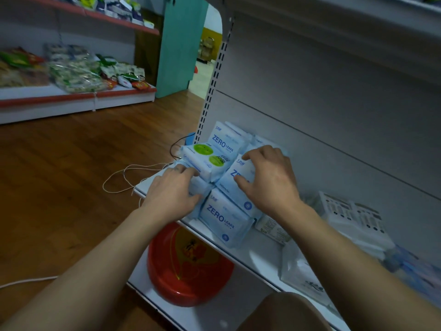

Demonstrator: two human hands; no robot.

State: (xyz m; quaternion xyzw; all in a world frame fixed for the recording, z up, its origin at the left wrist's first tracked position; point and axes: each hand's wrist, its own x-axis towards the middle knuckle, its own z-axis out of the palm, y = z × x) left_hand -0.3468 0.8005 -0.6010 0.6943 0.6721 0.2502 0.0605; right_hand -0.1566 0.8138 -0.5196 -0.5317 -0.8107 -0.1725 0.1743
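Squarely at centre frame, the left hand (174,191) clasps a pile of packs (206,162) while the right hand (268,180) clutches the blue pack (238,195) alongside, lying lengthwise along the shelf (262,255).

Clutched the green-dotted pack (205,161) with the left grip (171,192), at ten o'clock of the pile (222,218) on the shelf (260,254); clasped a blue pack (236,192) with the right grip (267,177), at two o'clock, just beside. Saw a red basin (186,266) below, at six o'clock.
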